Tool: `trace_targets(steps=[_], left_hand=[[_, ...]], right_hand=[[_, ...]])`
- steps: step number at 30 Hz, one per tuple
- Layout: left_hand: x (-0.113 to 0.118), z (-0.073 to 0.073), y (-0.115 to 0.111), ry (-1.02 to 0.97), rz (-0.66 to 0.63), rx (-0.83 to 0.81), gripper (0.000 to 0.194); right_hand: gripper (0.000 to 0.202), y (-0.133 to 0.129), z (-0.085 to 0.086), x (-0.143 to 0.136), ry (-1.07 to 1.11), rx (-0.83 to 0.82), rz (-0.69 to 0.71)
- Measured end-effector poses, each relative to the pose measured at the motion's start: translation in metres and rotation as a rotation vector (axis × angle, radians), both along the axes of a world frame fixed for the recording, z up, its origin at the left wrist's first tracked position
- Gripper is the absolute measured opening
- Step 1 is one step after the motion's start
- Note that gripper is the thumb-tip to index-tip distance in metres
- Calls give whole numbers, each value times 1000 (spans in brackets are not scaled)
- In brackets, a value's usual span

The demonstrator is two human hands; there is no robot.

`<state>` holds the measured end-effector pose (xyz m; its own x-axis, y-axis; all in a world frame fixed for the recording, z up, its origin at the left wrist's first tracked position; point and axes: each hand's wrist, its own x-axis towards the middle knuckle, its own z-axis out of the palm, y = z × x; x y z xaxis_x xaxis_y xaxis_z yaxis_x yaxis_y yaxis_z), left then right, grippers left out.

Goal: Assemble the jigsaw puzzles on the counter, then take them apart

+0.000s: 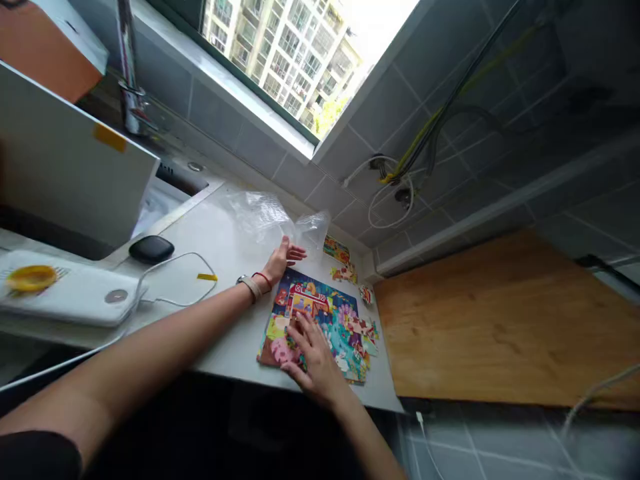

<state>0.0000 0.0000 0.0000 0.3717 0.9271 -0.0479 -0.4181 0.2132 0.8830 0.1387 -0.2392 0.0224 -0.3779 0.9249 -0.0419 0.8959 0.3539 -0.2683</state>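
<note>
Jigsaw puzzle (pixel 345 347) is lying flat on the smooth white tabletop (pixel 225 347), gaudily printed, its outline knobbly | right hand (pixel 320 363), nearer, is resting atop it, grip unclenched, fingers spread | left hand (pixel 283 261) is reaching puzzle's far-left corner, grip looking released, contact unclear | crinkly clear plastic bag (pixel 260 213) is sprawling beyond puzzle
</note>
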Motion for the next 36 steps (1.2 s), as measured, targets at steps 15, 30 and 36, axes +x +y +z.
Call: trace_targets(steps=[15,30,36], left_hand=[[-3,2,-4,41,-13,41,90],[-2,2,-8,45,-26,110,86],[0,1,-7,70,-26,114,87]], right_hand=[[42,32,-11,41,148,145,-343],[42,16,1,42,85,254,-396],[34,-14,14,-6,139,215,-162]])
